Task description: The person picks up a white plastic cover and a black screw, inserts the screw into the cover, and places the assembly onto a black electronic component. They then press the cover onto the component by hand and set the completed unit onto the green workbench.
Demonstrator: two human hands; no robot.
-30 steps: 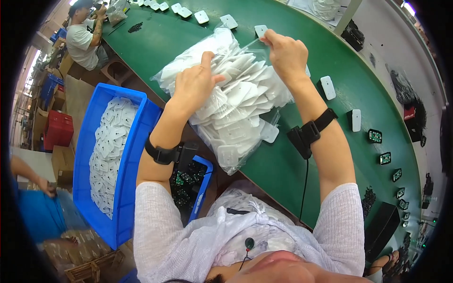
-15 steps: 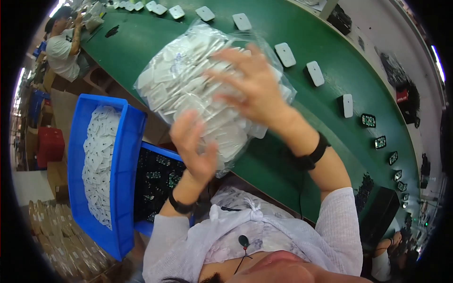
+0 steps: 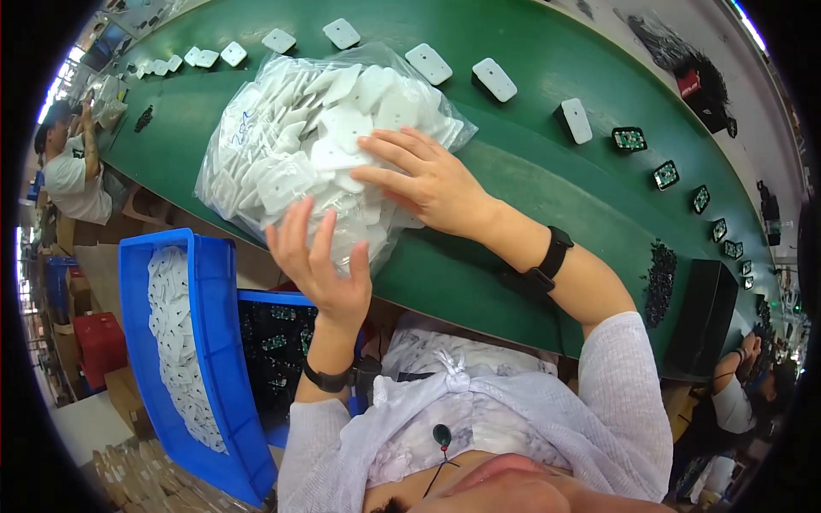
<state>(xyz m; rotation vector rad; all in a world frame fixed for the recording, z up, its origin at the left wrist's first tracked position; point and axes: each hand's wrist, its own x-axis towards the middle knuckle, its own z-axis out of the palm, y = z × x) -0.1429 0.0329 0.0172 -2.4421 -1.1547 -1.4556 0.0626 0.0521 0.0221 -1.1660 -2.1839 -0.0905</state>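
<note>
A clear plastic bag (image 3: 224,184) full of flat white plastic covers (image 3: 346,124) lies on the green work surface in front of me. Its upper side is spread apart, and covers in the middle show bare, some with small holes. My right hand (image 3: 440,188) reaches over the bag's right side, fingers stretched and tips at the covers; it grips nothing. At the bag's front edge, my left hand (image 3: 329,278) has its fingers spread, with the palm turned toward the bag. Whether its fingertips touch the plastic I cannot tell.
White housings (image 3: 494,79) and green circuit boards in black cases (image 3: 665,175) line the far side. A blue bin (image 3: 218,342) of white pieces stands left, beside a tray of dark parts (image 3: 274,338). Small black parts (image 3: 659,282) lie right. A person (image 3: 73,175) works far left.
The view has turned, so the bag appears farther left. Its covers now show bare in the middle. My hands have slowed, and the left has drawn slightly apart from the right.
</note>
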